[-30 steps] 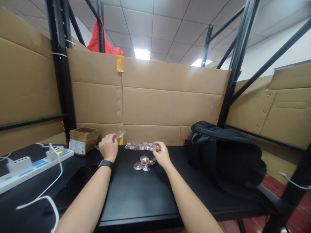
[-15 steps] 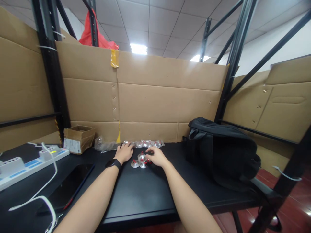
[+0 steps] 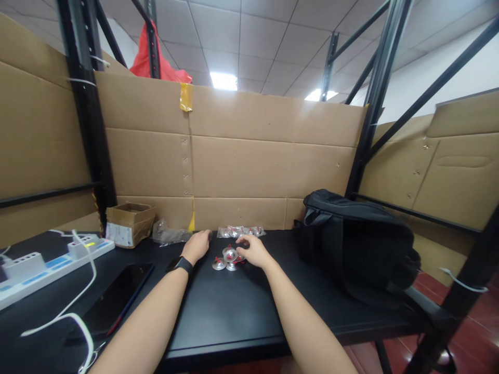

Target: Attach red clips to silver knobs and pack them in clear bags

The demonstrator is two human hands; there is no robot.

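Observation:
Small domed silver discs with red cords, which look like finger cymbals (image 3: 230, 254), sit in a pile on the black tabletop (image 3: 230, 317). Beside their right edge is my right hand (image 3: 252, 251), its thumb and index finger curved apart in a C and its thumb close to or touching a disc. My left hand (image 3: 197, 246), with a black watch (image 3: 181, 265) on the wrist, is behind and left of the pile. Its fingers are curled closed, and a small dark patch at the fingertips is too unclear to name. Behind the pile lies a clear plastic packet (image 3: 240, 231) with several similar silver-and-red pieces.
Crumpled clear plastic (image 3: 169, 234) and an open cardboard box (image 3: 130, 223) stand at the back left. Nearer are a white power strip (image 3: 50, 270), its cable and a dark phone (image 3: 117, 296). A black backpack (image 3: 358, 244) occupies the right. Cardboard panels (image 3: 241, 166) wall the back.
My left hand has curled its spread fingers closed and drawn away from the plastic packet's left end. My right hand keeps nearly the same pose beside the pile. The view has shifted slightly.

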